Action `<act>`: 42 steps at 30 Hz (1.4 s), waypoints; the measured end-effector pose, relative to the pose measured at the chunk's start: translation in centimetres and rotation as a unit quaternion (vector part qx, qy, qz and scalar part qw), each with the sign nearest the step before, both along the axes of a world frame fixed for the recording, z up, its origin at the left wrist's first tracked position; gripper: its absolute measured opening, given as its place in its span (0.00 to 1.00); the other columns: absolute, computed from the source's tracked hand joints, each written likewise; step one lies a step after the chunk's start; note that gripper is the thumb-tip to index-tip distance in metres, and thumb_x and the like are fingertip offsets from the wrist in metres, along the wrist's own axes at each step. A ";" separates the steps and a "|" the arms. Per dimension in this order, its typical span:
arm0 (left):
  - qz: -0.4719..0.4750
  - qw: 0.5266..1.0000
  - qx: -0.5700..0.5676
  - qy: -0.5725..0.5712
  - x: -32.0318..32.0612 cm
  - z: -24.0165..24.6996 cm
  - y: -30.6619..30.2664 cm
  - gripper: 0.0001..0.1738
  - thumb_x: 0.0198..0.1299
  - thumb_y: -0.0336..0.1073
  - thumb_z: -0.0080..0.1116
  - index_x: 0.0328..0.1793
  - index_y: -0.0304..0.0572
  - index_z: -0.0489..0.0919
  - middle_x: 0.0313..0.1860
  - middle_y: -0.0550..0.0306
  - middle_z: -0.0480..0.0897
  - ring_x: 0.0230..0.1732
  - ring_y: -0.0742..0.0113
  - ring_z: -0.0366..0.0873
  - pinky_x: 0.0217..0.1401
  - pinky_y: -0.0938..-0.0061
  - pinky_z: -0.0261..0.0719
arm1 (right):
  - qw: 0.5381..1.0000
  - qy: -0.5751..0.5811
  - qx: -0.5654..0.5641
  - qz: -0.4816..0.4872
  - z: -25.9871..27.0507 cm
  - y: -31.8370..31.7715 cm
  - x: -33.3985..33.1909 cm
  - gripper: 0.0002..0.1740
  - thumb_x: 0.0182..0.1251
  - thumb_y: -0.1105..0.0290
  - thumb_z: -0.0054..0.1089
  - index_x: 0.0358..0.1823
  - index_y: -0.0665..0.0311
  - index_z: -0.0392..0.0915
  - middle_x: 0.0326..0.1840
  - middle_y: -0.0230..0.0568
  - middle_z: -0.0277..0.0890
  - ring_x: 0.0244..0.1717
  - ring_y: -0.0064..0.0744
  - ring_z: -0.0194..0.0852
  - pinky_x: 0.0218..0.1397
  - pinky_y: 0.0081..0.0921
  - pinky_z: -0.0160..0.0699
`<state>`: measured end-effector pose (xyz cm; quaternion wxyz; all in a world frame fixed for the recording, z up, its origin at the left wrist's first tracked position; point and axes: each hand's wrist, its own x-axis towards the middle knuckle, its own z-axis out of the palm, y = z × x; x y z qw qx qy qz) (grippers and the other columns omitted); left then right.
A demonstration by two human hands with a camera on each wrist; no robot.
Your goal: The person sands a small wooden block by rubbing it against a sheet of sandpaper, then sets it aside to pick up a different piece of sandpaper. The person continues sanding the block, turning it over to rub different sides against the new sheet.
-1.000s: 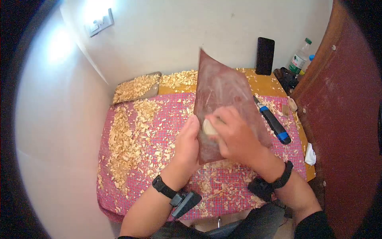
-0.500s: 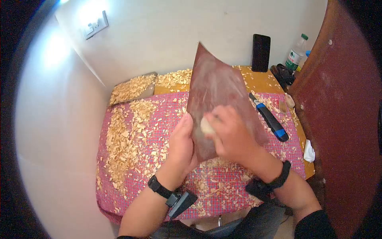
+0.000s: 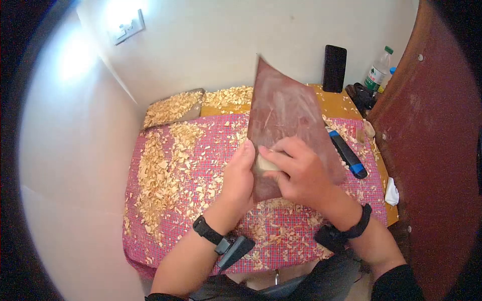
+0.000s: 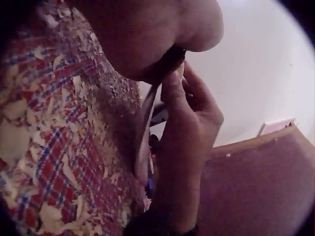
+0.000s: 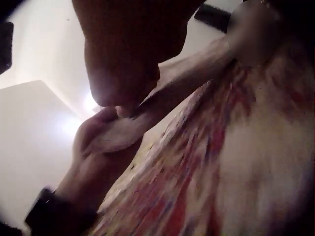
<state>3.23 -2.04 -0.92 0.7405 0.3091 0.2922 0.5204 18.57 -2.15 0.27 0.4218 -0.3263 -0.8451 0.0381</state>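
Note:
A reddish-brown sheet of sandpaper (image 3: 283,108), dusted whitish, is held up at a tilt over the table. Its left edge is gripped by my left hand (image 3: 237,175), thumb on the front face and the other fingers hidden behind. My right hand (image 3: 304,170) pinches a small pale piece of wood (image 3: 265,163) between thumb and fingers against the sheet's lower left part, close to the left thumb. Much of the piece is covered by the fingers. In the left wrist view, the right hand (image 4: 184,128) appears beyond the left palm (image 4: 147,34).
Wood shavings (image 3: 155,180) lie over the checkered red cloth (image 3: 216,135). A black and blue utility knife (image 3: 349,155) lies right of the sheet. Behind stand a phone (image 3: 334,69) and a bottle (image 3: 376,72). A shaving-covered board (image 3: 193,114) lies at back left; a dark red panel (image 3: 432,150) flanks the right.
The right hand, blurred in motion earlier, shows sharper now, still on the sandpaper with the wood piece. The left hand keeps its grip. The sheet now covers the knife's blade end.

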 end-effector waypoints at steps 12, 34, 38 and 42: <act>0.037 0.999 -0.006 -0.021 0.8 1.2 -0.5 0.22 0.76 0.47 0.36 0.62 0.40 0.71 0.54 0.50 0.79 0.55 0.59 0.79 0.61 0.61 0.78 | 0.994 -0.051 0.013 -0.098 0.0 1.2 0.8 0.21 0.51 0.72 0.67 0.50 0.64 0.82 0.41 0.49 0.75 0.44 0.49 0.74 0.49 0.39 0.74; 0.048 0.998 0.033 0.039 0.5 1.4 -0.4 0.20 0.77 0.43 0.34 0.61 0.37 0.71 0.54 0.51 0.78 0.54 0.63 0.79 0.60 0.64 0.77 | 0.990 -0.059 0.070 -0.108 1.0 1.6 0.8 0.17 0.50 0.71 0.61 0.44 0.62 0.82 0.30 0.48 0.70 0.37 0.49 0.70 0.39 0.43 0.69; 0.043 0.996 0.045 0.056 0.0 0.7 0.0 0.19 0.77 0.42 0.35 0.61 0.37 0.71 0.55 0.50 0.78 0.54 0.63 0.78 0.60 0.65 0.77 | 0.996 0.001 0.023 -0.091 0.1 2.6 1.1 0.20 0.49 0.70 0.67 0.47 0.62 0.83 0.34 0.48 0.72 0.39 0.49 0.72 0.44 0.41 0.73; 0.047 0.996 0.031 0.074 -0.4 0.3 0.0 0.22 0.76 0.45 0.37 0.64 0.38 0.69 0.56 0.51 0.78 0.54 0.60 0.80 0.59 0.62 0.78 | 0.999 -0.004 0.011 -0.034 -0.4 0.5 -0.1 0.20 0.50 0.68 0.67 0.46 0.65 0.82 0.33 0.48 0.70 0.38 0.50 0.70 0.43 0.42 0.72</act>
